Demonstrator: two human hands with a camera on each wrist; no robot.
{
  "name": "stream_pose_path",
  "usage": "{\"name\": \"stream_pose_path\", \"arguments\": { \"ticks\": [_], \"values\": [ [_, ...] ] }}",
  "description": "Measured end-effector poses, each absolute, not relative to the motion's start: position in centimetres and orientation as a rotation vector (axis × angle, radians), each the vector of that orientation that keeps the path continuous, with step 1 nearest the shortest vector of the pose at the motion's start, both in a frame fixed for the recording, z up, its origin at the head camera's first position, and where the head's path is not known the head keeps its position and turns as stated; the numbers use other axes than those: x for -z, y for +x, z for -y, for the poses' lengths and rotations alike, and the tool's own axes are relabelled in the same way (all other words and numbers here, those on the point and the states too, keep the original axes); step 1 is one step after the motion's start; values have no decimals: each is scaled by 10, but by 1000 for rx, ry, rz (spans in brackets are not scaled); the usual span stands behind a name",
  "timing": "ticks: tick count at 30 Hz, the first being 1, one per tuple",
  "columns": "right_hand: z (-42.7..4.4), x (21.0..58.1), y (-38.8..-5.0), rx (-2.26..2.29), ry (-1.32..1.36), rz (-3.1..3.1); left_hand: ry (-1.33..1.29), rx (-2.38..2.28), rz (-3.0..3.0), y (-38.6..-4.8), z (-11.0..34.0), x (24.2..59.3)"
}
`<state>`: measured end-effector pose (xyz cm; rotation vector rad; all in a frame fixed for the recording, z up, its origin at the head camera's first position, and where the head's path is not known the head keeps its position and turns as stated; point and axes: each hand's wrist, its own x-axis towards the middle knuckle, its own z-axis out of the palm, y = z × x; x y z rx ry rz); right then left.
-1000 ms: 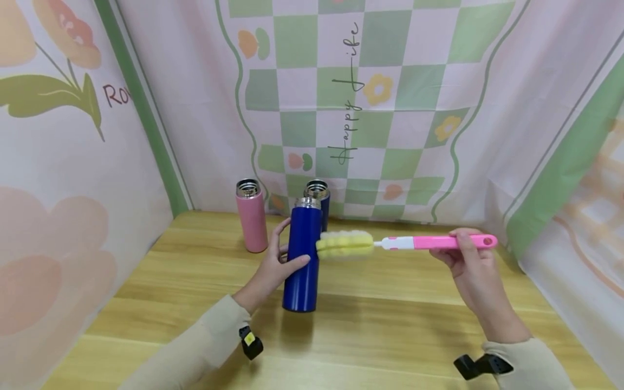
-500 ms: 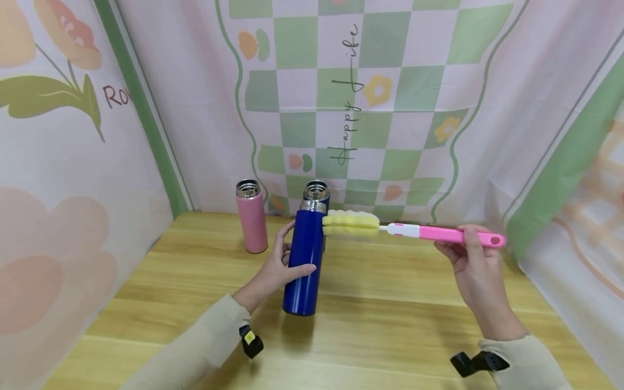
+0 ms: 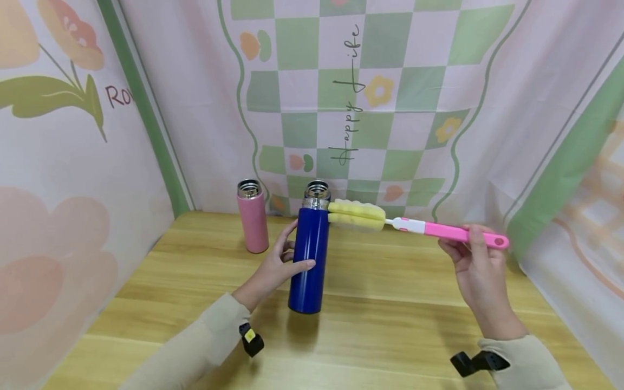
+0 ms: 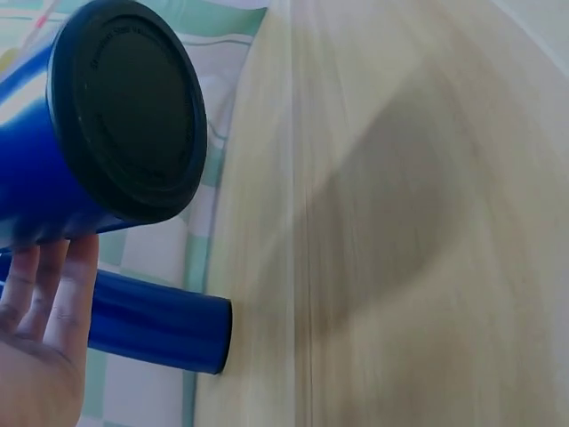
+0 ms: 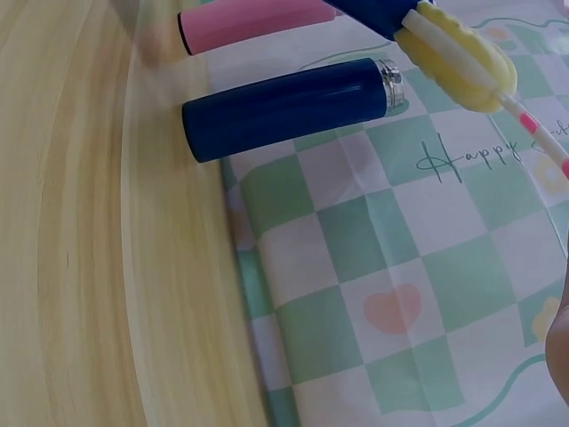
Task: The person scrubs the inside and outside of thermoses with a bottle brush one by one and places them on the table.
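Note:
My left hand (image 3: pixel 275 266) grips a blue thermos bottle (image 3: pixel 312 238) round its middle, thumb across the front. The bottle is lidless, slightly tilted and held off the table; its black base (image 4: pixel 133 111) shows in the left wrist view. In my right hand (image 3: pixel 480 279) is a bottle brush (image 3: pixel 441 231), pinched by the pink handle near its end. The brush's yellow sponge head (image 3: pixel 358 215) points left and lies against the bottle's upper side, just below the metal neck, seemingly touching it. Only a bit of the right hand shows in the right wrist view.
A second, darker blue bottle (image 5: pixel 289 111) stands lidless behind the held one, mostly hidden in the head view. Left of it stands an open pink bottle (image 3: pixel 253 225). Behind the wooden table (image 3: pixel 390 325) hangs a checkered curtain (image 3: pixel 375 130).
The sponge head has moved up along the bottle's side, from its middle to near the neck, and the brush has tilted, handle end lower. The bottle has shifted slightly right.

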<state>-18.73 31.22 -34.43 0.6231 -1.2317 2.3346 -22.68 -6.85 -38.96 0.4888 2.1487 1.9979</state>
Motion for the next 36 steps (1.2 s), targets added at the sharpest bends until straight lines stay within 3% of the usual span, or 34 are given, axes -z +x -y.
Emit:
{"name": "stream_pose_path", "arguments": {
  "ticks": [36],
  "values": [
    [-311,357,-180,-2420,849,1525,445,-2380,-2115,-233,75,390]
  ]
}}
